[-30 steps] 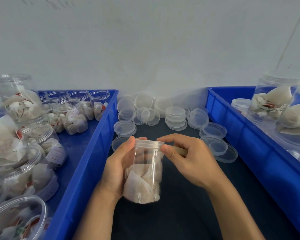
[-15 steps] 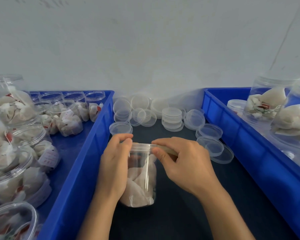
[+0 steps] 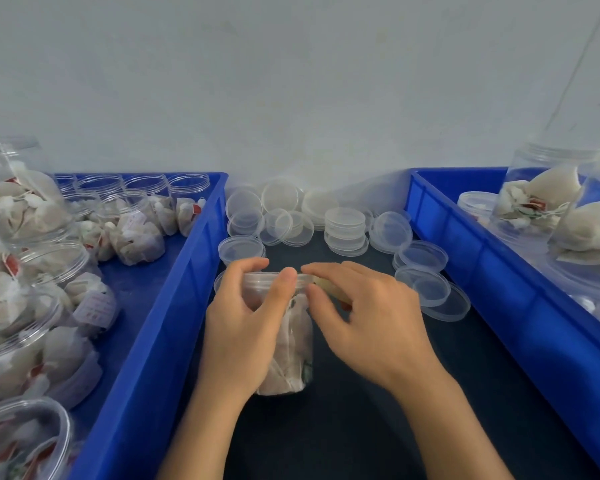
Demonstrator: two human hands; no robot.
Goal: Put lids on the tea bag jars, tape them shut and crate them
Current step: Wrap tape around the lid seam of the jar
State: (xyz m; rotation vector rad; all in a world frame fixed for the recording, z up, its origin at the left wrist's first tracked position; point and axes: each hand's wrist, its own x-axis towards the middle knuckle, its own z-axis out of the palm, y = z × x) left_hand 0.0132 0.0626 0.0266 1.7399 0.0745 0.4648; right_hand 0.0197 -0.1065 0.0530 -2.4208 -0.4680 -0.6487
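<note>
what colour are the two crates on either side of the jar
Both crates are bright blue, seen in the head view.

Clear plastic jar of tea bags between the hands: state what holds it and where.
The left hand grips the clear plastic jar of tea bags around its upper wall, thumb at the lid rim; the right hand pinches that rim.

A dark table [image 3: 378,427] is carrying two blue crates [image 3: 146,358], one flanking each side of the gripped jar [image 3: 291,341], which is standing upright on it, while loose clear lids [image 3: 345,223] are lying scattered just beyond.
</note>
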